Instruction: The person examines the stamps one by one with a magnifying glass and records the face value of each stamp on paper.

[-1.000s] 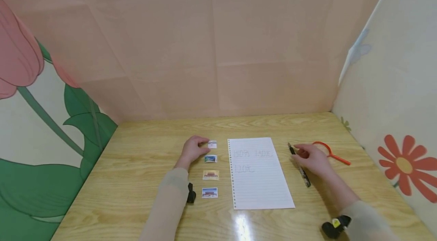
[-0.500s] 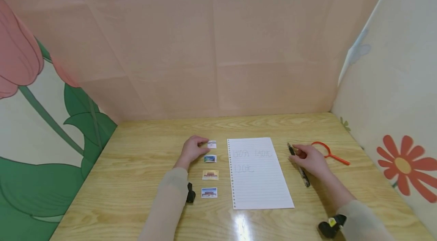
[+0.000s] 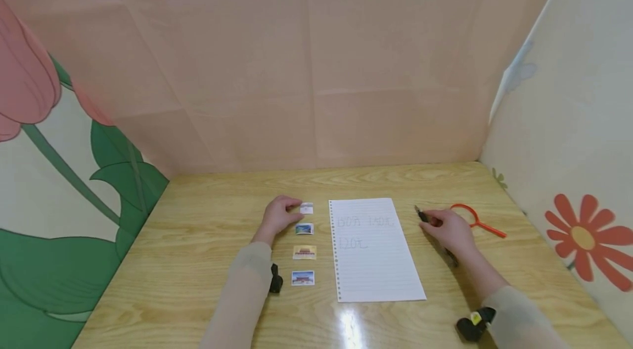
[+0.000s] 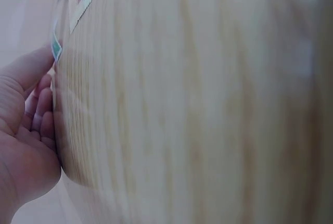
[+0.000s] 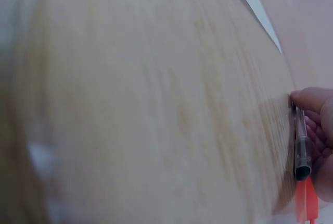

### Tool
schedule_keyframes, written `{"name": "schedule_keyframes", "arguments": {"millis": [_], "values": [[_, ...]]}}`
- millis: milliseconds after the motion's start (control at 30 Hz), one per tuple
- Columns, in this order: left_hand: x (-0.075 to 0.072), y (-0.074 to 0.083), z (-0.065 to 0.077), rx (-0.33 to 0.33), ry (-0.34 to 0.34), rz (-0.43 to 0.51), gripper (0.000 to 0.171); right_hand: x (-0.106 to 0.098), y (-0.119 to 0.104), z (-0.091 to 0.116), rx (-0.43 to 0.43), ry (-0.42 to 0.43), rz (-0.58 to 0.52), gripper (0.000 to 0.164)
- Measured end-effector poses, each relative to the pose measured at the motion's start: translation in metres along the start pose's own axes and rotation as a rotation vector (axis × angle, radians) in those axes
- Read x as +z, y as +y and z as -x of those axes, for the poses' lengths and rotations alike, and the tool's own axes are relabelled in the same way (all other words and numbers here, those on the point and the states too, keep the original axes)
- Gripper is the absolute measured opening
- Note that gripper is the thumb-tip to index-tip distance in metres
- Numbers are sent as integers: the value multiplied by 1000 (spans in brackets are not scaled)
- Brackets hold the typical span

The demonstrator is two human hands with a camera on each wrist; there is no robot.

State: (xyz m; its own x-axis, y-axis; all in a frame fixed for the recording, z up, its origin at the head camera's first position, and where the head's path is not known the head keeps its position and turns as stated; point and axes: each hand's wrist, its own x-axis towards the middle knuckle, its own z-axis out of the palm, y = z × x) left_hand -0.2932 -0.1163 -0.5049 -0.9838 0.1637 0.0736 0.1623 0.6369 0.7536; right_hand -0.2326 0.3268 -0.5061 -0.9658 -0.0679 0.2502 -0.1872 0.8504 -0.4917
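Observation:
My left hand (image 3: 279, 216) rests at the left edge of the farthest stamp (image 3: 307, 208), a pale one, thumb and index fingertip apart right at its edge. Below it lie a blue-green stamp (image 3: 304, 228), a yellow stamp (image 3: 304, 252) and a blue stamp (image 3: 303, 278), in a column. In the left wrist view the thumb (image 4: 36, 66) overlaps a green stamp corner (image 4: 56, 48), with the other fingers curled beneath. My right hand (image 3: 451, 231) pinches a black pen (image 5: 302, 156), its middle hidden behind the fingers in the head view. The lined paper (image 3: 378, 272) lies between the hands, bearing handwriting.
A red-orange magnifying glass (image 3: 491, 230) lies right of my right hand, its ring partly behind the hand. The wooden table (image 3: 198, 261) meets a pink backdrop (image 3: 316, 90) at the back. Flower-printed panels (image 3: 559, 134) stand on either side.
My right hand has shifted slightly left, and the pen has turned in its fingers so its lower end now sits under the hand. The left hand and stamps stay in place.

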Motion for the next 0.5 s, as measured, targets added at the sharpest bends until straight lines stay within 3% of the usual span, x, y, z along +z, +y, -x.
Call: {"name": "schedule_keyframes", "arguments": {"millis": [500], "values": [[0,1,0,-7,-10,-4,35,0,-1,5,53,59,-32,28]]}}
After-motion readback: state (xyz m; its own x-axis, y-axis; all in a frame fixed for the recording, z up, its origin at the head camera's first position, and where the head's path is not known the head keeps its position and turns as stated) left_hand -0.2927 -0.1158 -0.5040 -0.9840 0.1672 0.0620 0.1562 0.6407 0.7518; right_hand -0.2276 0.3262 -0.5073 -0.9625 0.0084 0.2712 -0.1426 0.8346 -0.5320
